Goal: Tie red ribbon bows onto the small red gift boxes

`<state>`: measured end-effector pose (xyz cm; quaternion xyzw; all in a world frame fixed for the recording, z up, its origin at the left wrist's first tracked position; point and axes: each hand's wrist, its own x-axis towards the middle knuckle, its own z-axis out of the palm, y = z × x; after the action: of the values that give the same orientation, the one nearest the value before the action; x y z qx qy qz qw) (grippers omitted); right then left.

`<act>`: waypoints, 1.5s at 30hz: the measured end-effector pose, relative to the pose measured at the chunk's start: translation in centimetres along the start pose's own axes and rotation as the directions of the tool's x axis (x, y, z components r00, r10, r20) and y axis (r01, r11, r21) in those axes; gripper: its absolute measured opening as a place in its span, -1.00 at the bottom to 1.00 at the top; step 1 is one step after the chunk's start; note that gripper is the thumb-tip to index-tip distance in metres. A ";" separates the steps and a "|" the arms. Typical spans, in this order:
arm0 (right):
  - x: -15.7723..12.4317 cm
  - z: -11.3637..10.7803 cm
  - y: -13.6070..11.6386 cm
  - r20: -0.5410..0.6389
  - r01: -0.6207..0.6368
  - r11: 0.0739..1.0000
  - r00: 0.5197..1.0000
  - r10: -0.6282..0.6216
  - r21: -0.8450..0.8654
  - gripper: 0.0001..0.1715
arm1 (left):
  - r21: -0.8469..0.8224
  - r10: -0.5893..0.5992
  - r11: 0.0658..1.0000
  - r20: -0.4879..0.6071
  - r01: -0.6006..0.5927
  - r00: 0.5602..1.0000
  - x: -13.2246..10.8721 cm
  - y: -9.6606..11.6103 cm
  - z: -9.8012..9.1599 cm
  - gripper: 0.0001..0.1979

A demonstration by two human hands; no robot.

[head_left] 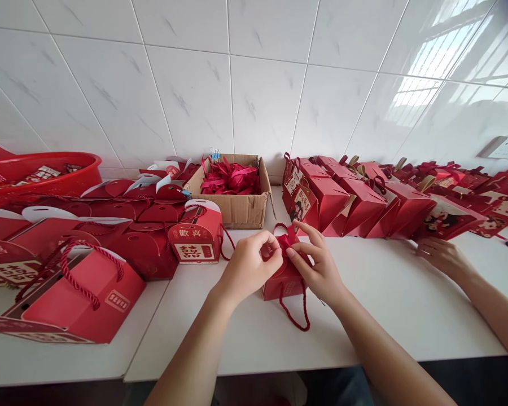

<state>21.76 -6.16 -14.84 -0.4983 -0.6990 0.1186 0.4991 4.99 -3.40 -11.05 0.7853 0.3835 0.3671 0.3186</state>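
Observation:
A small red gift box (281, 283) stands on the white table before me, its twisted red cord handle hanging down the near side. A red ribbon (284, 240) rises in loops above its top. My left hand (257, 265) pinches the ribbon from the left, thumb and forefinger together. From the right, my right hand (317, 264) has its thumb against the ribbon, with the forefinger raised behind a loop. The fingers partly cover the ribbon's middle, so its exact form is hard to make out.
Behind the box sits a cardboard box (245, 210) full of red ribbons. Many red gift boxes (105, 296) crowd the left, near a red plastic basket (82, 169). Rows of red boxes (359, 206) fill the right. Another person's hand (446, 260) touches one there.

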 end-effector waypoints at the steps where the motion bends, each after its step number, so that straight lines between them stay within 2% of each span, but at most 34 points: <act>1: 0.0 0.0 0.0 -0.010 0.008 1.000 1.000 -0.008 -0.024 -0.77 | -0.001 -0.003 1.000 0.009 0.003 1.000 0.0 0.1 0.0 -0.90; 9: 0.3 -0.4 0.0 0.090 0.080 0.995 0.993 -0.074 -0.065 -0.82 | -0.002 0.014 1.000 0.042 -0.014 0.999 -0.1 0.0 -0.1 -0.96; 18: 0.2 -0.4 -0.2 0.053 0.203 0.946 0.979 -0.196 -0.252 -0.83 | -0.001 -0.026 1.000 0.081 0.026 0.996 0.0 -0.1 0.1 -0.96; 23: 0.5 -0.7 0.0 0.177 0.269 0.935 0.957 -0.231 -0.232 -0.76 | 0.018 -0.018 1.000 0.074 0.016 0.997 0.0 -0.2 0.3 -0.96; 25: 0.5 -0.8 -0.1 0.185 0.243 0.951 0.960 -0.208 -0.191 -0.75 | 0.021 -0.008 1.000 0.080 0.006 0.997 0.0 -0.2 0.3 -0.94; 29: 0.5 -0.7 -0.2 0.066 0.180 0.982 0.982 -0.176 -0.064 -0.83 | 0.084 0.027 0.996 0.021 -0.028 0.999 0.0 -0.4 0.4 -0.92; 31: 0.5 -0.7 -0.1 0.044 0.099 0.995 0.994 -0.100 0.017 -0.84 | 0.087 0.044 0.995 0.008 -0.045 0.999 0.0 -0.3 0.4 -0.93; 34: 0.5 -0.8 0.1 0.083 -0.066 0.991 0.995 0.057 0.114 -0.80 | 0.077 0.068 0.995 0.002 -0.068 0.998 0.0 -0.3 0.3 -0.92; 36: 0.6 -0.9 0.1 0.115 -0.133 0.979 0.987 0.116 0.154 -0.77 | 0.083 0.070 0.994 -0.008 -0.069 0.998 0.0 -0.4 0.2 -0.93; 45: 0.6 -1.0 -0.2 0.141 -0.177 0.963 0.979 0.150 0.205 -0.77 | 0.071 0.043 0.996 0.064 -0.047 0.997 -0.1 -0.5 0.3 -0.96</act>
<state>22.50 -6.08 -13.90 -0.4887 -0.6679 0.2658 0.4944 4.97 -3.32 -11.67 0.8159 0.3686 0.3352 0.2934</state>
